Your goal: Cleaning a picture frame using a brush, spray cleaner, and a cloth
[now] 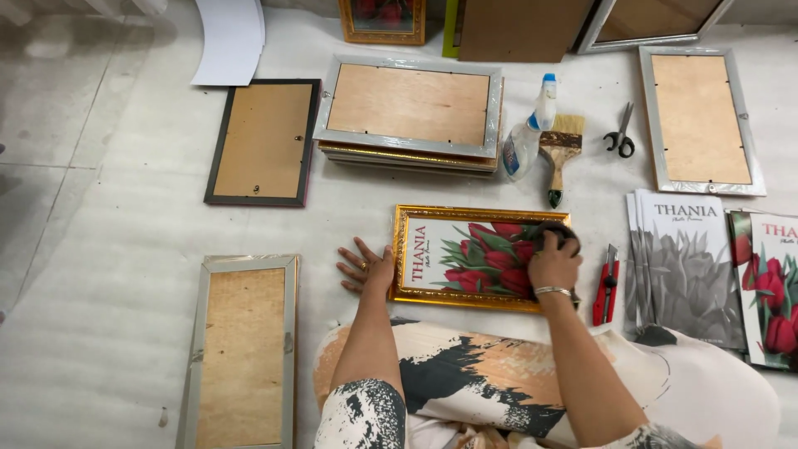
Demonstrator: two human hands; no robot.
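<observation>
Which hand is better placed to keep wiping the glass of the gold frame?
Right hand: it presses the dark cloth on the gold frame; the left hand lies flat at its left edge.

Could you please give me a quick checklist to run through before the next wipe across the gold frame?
1. Gold frame lies flat, picture side up: ok.
2. Left hand braces the frame's left edge: ok.
3. Right hand presses a dark cloth on the glass near the right end: ok.
4. Spray bottle close by, lying beside the brush: ok.
5. Red cutter lies apart from the frame, off its right edge: ok.
6. Glass free of smears: cannot tell.
</observation>
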